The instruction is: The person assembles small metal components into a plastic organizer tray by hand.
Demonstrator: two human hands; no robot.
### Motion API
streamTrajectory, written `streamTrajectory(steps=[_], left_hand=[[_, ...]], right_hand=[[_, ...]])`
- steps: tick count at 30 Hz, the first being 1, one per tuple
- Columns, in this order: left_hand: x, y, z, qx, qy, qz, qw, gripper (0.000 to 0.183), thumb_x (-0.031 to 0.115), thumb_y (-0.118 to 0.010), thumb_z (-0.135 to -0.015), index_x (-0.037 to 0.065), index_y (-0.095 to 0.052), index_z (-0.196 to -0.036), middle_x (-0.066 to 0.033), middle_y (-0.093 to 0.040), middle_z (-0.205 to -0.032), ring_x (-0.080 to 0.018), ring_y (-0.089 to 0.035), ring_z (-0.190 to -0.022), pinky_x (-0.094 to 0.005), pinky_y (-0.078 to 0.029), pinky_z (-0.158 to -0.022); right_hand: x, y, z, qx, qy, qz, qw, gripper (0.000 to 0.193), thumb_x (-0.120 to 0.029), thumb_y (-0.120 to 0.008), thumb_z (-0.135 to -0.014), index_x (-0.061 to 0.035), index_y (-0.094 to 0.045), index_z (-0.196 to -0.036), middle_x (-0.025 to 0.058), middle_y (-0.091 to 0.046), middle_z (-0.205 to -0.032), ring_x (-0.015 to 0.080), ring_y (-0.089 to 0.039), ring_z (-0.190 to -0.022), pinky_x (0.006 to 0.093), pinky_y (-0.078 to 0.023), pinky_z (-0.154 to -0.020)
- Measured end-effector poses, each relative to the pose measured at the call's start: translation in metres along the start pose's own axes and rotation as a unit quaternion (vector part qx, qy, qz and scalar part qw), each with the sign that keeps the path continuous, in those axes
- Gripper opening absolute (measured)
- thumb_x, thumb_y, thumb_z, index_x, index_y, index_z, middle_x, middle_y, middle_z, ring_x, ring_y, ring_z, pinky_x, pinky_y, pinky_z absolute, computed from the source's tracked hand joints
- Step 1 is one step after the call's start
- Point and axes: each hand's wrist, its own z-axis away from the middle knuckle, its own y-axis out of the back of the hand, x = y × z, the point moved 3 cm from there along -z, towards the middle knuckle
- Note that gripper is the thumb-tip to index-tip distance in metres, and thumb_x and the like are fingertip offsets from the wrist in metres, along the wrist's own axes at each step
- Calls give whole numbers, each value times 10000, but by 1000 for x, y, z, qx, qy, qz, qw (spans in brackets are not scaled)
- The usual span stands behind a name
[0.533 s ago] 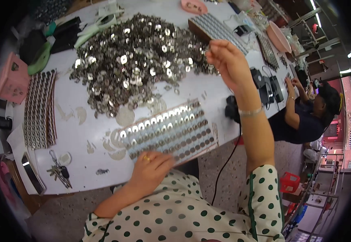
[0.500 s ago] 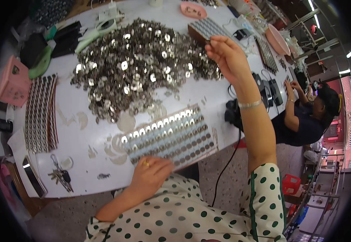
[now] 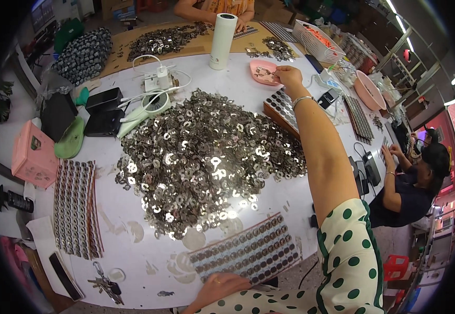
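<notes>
My right hand [image 3: 290, 77] reaches far forward to a shallow pink dish [image 3: 262, 78] holding a few small dark pieces. Its fingers are pinched together at the dish's right side, and whatever they hold is too small to make out. My left hand [image 3: 226, 287] lies with fingers extended along the near edge of a flat board [image 3: 248, 250], touching it. Rows of round metal pieces cover the board; those at its near right look darker. Beyond it spreads a large heap of shiny ring-shaped metal pieces [image 3: 206, 162].
Stacked boards [image 3: 75, 209] lie left; another stack [image 3: 281, 112] sits under my right forearm. Around the heap stand a white bottle [image 3: 222, 43], a green-handled round device [image 3: 151, 107] and a pink box [image 3: 34, 154]. Keys [image 3: 104, 285] lie near left. A co-worker [image 3: 413, 180] sits right, another person [image 3: 217, 9] opposite.
My right hand has moved forward from above the board stack to the pink dish. The view has tilted up, showing the far table. My left hand stays by the board's near edge.
</notes>
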Motion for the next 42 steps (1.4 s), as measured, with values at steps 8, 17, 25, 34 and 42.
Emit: streamTrajectory(steps=[8, 17, 25, 34, 42], left_hand=[[-17, -19, 10, -12, 157, 344, 926, 405, 143, -660, -901, 113, -676, -1305, -9, -659, -1274, -172, -592, -1211, -325, -375, -1012], [5, 13, -9, 107, 2, 133, 985, 323, 116, -704, -836, 125, -707, -1160, -47, -678, -1096, -257, -632, -1085, -391, -500, -914], [-11, 26, -7, 192, 259, 367, 872, 208, 58, -706, -945, 13, -685, -1147, -98, -737, -1015, -188, -698, -917, -330, -570, -828], [10, 13, -7, 211, 217, 731, 611, 129, 119, -570, -1058, 50, -640, -1142, -61, -712, -1060, -160, -699, -1012, -305, -573, -884], [30, -1, -19, 143, 200, 779, 577, 149, 157, -525, -1084, 69, -626, -1149, -56, -705, -1078, -164, -681, -1047, -319, -563, -918]], right_hand=[[-19, -5, 17, -49, 41, -116, 991, 383, 38, -618, -951, 85, -581, -1330, 162, -687, -1119, 238, -705, -1002, 295, -599, -866], [-60, 31, 284, -353, 78, -50, 931, 226, -78, -663, -1000, 6, -665, -1210, 57, -690, -1028, 115, -657, -839, 264, -551, -760], [-15, 60, 479, -464, 13, -70, 883, 215, -39, -676, -970, -8, -708, -1180, 65, -695, -1043, 126, -695, -930, 265, -578, -818], [-5, 75, 529, -463, 79, -192, 862, 304, 61, -647, -934, 44, -672, -1237, 102, -618, -1148, 114, -620, -954, 256, -522, -819], [11, 85, 540, -364, 4, -268, 892, 97, -34, -686, -968, 4, -681, -1057, 47, -622, -1017, 76, -626, -797, 215, -544, -692]])
